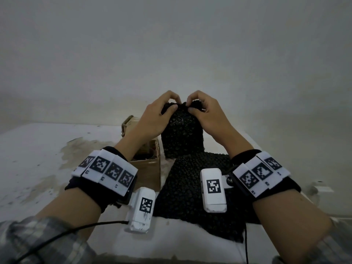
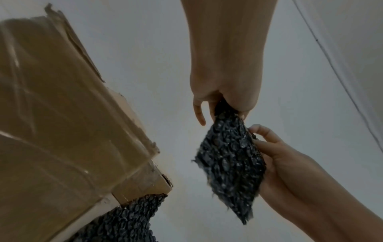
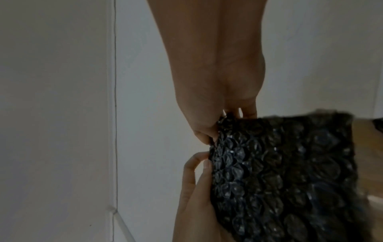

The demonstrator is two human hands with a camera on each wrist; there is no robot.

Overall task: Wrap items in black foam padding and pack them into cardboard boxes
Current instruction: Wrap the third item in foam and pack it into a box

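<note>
Head view shows the left hand (image 1: 152, 119) and right hand (image 1: 207, 115) pinching the foam sheet's (image 1: 182, 134) top edge, raised just right of the cardboard box (image 1: 150, 168); keeping both pinches level should help it hang straight.

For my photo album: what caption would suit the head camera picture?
Both hands, left and right, pinch the top of a black foam sheet above an open cardboard box.

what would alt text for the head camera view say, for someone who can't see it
Both hands, left hand and right hand, pinch the top edge of a black foam piece held upright above a white table. More black foam lies flat beneath it, and an open cardboard box sits just left.
</note>
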